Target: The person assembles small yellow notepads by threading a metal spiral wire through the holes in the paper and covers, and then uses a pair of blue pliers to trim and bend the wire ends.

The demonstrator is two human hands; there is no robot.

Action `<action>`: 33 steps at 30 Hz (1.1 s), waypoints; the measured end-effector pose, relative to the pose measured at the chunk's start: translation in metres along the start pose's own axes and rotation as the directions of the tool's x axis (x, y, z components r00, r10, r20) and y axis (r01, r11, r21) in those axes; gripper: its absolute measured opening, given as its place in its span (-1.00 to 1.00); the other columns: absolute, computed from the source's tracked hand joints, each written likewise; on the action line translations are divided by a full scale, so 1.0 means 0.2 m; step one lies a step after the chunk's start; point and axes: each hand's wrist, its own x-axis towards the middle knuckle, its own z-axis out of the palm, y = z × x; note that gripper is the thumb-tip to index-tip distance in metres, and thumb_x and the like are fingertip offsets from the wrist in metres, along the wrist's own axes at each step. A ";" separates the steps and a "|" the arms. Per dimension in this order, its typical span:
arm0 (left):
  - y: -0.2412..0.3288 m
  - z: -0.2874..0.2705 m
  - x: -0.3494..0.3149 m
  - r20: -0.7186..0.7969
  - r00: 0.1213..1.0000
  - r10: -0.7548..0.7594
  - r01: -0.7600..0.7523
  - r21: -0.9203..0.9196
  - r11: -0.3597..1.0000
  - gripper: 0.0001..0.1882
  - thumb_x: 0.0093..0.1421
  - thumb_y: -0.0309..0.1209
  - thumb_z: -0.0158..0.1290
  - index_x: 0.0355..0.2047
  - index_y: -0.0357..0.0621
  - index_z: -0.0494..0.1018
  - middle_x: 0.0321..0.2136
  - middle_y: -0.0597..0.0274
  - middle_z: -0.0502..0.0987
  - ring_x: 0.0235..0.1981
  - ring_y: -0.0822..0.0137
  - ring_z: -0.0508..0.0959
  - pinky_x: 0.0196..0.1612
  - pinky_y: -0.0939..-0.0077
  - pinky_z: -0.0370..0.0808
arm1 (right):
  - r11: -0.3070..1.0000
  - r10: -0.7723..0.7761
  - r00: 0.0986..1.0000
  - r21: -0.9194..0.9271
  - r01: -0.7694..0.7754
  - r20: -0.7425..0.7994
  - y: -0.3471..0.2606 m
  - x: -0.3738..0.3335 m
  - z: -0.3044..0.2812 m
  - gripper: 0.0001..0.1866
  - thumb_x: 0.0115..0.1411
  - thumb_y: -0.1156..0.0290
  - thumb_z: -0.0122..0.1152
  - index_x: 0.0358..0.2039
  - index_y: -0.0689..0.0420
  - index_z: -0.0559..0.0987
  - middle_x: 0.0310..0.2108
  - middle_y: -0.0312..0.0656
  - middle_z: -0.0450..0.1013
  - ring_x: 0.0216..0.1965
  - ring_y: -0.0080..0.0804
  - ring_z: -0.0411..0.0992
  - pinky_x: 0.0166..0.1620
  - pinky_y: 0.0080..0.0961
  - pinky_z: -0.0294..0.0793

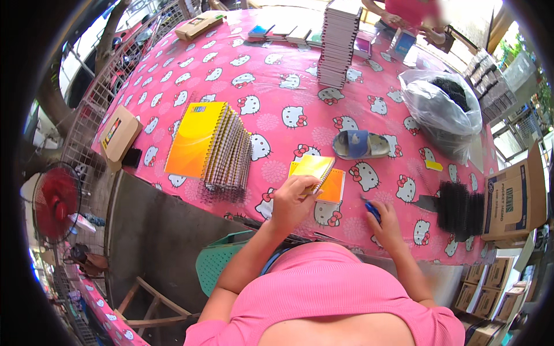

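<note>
A small yellow spiral notebook (313,166) is pinched in my left hand (293,199), fingers and thumb closed at its near end. It is tilted over an orange notebook (332,187) that lies on the pink tablecloth. To the right, my right hand (386,226) rests low over the table, its fingers wrapped round a blue-handled tool that looks like small pliers (372,210). The tool's tip points away from me, apart from the notebooks. On the left stands a pile of yellow-orange spiral notebooks (196,138). Beyond my hands lies a blue slide sandal (352,144).
Black binding coils (460,210) lie at the right, beside a cardboard box (511,199). Behind them sits a clear plastic bag (444,118) with black coils. A tall notebook stack (336,46) rises at the back, near another person (407,14). A green chair (219,259) stands at my left.
</note>
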 end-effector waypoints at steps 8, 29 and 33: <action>0.04 0.01 0.00 -0.048 0.998 0.041 -0.039 0.047 0.998 -0.78 -0.07 -0.68 0.24 -0.36 -0.31 0.53 -0.31 0.04 0.56 -0.32 0.37 0.58 -0.31 0.57 0.57 | 0.905 -0.412 0.896 0.037 0.423 -0.165 -0.43 0.12 -0.08 -0.53 0.01 0.36 0.28 -0.04 0.16 0.45 -0.14 -0.02 0.37 -0.06 -0.13 0.35 -0.01 -0.29 0.35; 0.50 -0.59 0.27 -0.755 0.639 0.147 -0.300 -0.069 0.951 -0.82 0.13 -0.53 0.14 -0.45 -0.19 0.31 -0.29 -0.04 0.55 -0.29 0.38 0.55 -0.18 0.47 0.51 | 0.952 -0.236 0.951 -0.243 0.185 -0.199 0.09 0.07 0.05 -0.52 0.03 0.27 0.29 -0.07 0.23 0.45 -0.17 -0.01 0.43 -0.14 -0.15 0.39 -0.06 -0.35 0.35; 0.13 -0.88 0.22 -0.803 0.596 -0.020 0.055 0.016 0.998 -0.86 0.19 -0.53 0.06 -0.42 -0.22 0.29 -0.36 0.04 0.53 -0.31 0.46 0.52 -0.23 0.57 0.49 | 0.934 -0.316 0.883 -0.276 0.227 -0.347 0.03 0.16 0.08 -0.53 0.00 0.25 0.32 -0.12 0.24 0.48 -0.19 -0.01 0.42 -0.19 -0.22 0.42 -0.09 -0.40 0.38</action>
